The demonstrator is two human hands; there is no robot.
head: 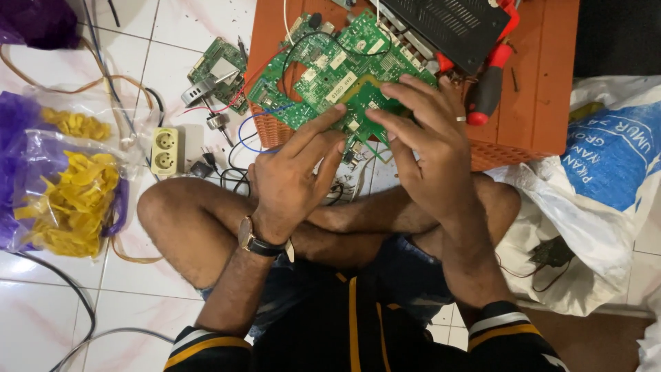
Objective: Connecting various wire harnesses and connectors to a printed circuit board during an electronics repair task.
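A green board [337,79] is being held up over the near edge of an orange crate [544,83], tilted, just above the crossed legs of the seated person. It is gripped from both sides. The left hand [296,172] is angled up from the lap, wrist bent back, a watch [260,242] strapped at the wrist; its index finger is stretched long and laid on the board's lower edge, the other fingers curled beneath, so the board is pinched there. The right hand [423,138] is spread wide, fingers fanned flat over the board's right part, a ring [460,118] seen on one finger, the thumb tucked under the edge; the board is clasped by it too. Both forearms are drawn in close, elbows by the body.

A black box [447,24] is seen just behind the board on the crate, with a red-handled tool [490,86] beside the right fingertips. A second board [219,72] lies on the tiles to the left, near a socket [165,150] and bags of yellow pieces [72,196]
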